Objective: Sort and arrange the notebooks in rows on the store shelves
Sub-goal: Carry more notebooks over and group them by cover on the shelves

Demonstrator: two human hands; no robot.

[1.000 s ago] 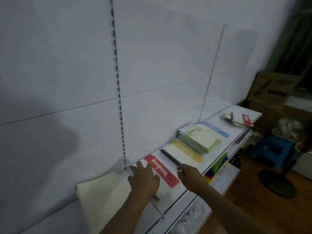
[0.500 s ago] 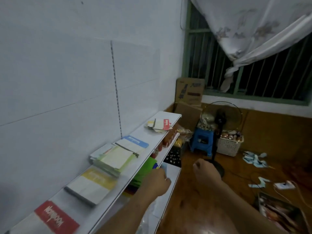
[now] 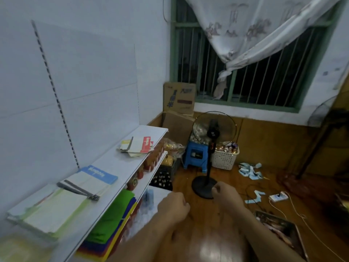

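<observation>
A white shelf (image 3: pixel 120 163) runs along the left wall. A stack of pale green notebooks (image 3: pixel 51 212) lies on it near me. Behind that sits a white notebook with a blue band (image 3: pixel 94 176). A loose pile with a red-banded notebook (image 3: pixel 138 145) rests near the shelf's far end. A yellow-banded notebook (image 3: pixel 20 246) shows blurred at the bottom left. My left hand (image 3: pixel 172 207) and my right hand (image 3: pixel 225 193) hover off the shelf over the floor, both curled into loose fists with nothing in them.
Coloured folders (image 3: pixel 113 220) lie on the lower shelf. A standing fan (image 3: pixel 212 154), a blue stool (image 3: pixel 196 155), a white basket (image 3: pixel 225 157) and cardboard boxes (image 3: pixel 179 99) stand by the barred window. A power strip (image 3: pixel 278 197), cables and paper scraps lie on the wooden floor.
Both hands left the red-banded notebook on the shelf and drew back over the floor, closing into fists. My view swung right along the shelf toward the window.
</observation>
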